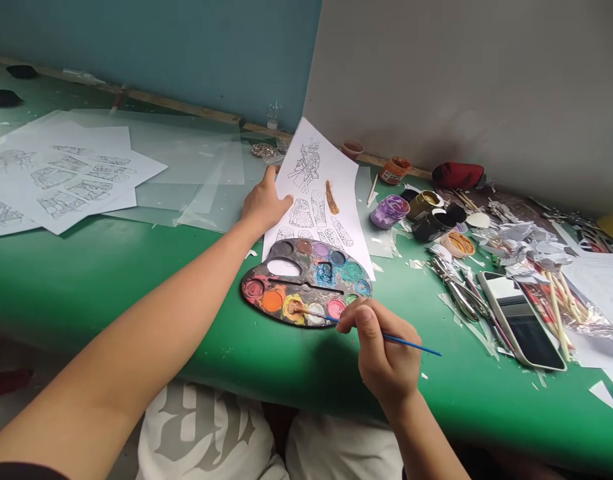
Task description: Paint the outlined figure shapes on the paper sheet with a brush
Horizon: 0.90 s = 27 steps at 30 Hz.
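Note:
My right hand (383,350) is closed on a thin blue paintbrush (411,343). The brush tip rests in a yellow-brown well at the front of a dark oval paint palette (306,283) with several coloured wells. My left hand (263,203) pinches the left edge of a white sheet of line drawings (319,200), which lifts at its far end. One drawing on the sheet carries a brown painted streak. The sheet's near edge lies under the palette's far rim.
Open paint jars stand right of the sheet: a purple one (390,211), a gold one (423,203) and an orange one (396,169). A phone (521,320), metal tools (456,290) and paper scraps clutter the green table (136,267) at right. Printed sheets (61,177) lie at left.

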Available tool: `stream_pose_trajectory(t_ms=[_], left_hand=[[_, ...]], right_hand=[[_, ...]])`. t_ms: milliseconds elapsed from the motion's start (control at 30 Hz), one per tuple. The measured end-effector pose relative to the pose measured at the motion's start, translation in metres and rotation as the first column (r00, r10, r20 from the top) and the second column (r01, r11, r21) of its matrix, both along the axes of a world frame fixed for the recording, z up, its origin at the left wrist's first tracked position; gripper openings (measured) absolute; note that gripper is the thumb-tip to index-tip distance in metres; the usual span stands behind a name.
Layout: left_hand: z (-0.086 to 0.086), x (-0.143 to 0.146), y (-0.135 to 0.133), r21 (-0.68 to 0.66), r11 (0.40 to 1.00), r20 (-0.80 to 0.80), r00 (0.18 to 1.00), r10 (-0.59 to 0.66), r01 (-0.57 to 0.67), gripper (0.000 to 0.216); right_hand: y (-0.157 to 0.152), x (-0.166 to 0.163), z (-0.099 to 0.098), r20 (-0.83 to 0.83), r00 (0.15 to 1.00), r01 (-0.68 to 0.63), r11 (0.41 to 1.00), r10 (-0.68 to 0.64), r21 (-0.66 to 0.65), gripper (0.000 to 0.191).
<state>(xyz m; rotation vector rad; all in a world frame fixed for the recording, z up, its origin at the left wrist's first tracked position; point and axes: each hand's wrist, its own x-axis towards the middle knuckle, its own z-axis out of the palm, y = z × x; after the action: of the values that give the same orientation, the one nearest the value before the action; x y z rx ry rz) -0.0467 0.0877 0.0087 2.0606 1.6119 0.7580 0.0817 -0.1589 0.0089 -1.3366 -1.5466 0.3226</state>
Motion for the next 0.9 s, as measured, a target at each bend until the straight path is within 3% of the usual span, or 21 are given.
stream_pose_trajectory(t_ms=[167,300,433,533,667,800,900], left_hand=[[-0.003,-0.001,0.001,0.018,1.000,0.011,1.000,0.006,-0.006,0.052],[-0.004,-0.002,0.001,0.001,1.000,0.000,1.000,-0.005,0.005,0.051],[-0.004,-0.001,0.002,-0.010,1.000,-0.011,1.000,-0.020,0.020,0.052],[-0.004,0.001,0.003,0.003,1.000,-0.031,1.000,-0.004,0.004,0.052],[-0.004,0.000,0.001,-0.002,1.000,-0.025,1.000,0.004,-0.004,0.052],[-0.005,-0.001,-0.002,-0.001,1.000,0.033,0.999,-0.020,0.021,0.050],[-0.006,0.001,-0.005,0.013,1.000,0.061,0.998,-0.007,0.007,0.049]], right_hand=[[0.004,-0.002,0.001,-0.006,0.998,-0.062,0.998,0.062,0.002,0.037],[0.006,-0.001,0.000,-0.010,1.000,-0.018,1.000,0.018,0.015,0.035],[0.009,-0.001,0.005,0.039,0.992,-0.117,0.993,0.117,0.000,0.034],[0.011,-0.003,0.009,0.068,0.995,-0.070,0.997,0.068,0.025,0.034],[0.014,-0.006,0.010,0.115,0.983,-0.143,0.990,0.142,-0.003,0.034],[0.014,-0.006,0.011,0.128,0.989,-0.071,0.998,0.070,-0.001,0.035],[0.012,-0.006,0.014,0.133,0.986,-0.104,0.995,0.104,-0.011,0.035]])
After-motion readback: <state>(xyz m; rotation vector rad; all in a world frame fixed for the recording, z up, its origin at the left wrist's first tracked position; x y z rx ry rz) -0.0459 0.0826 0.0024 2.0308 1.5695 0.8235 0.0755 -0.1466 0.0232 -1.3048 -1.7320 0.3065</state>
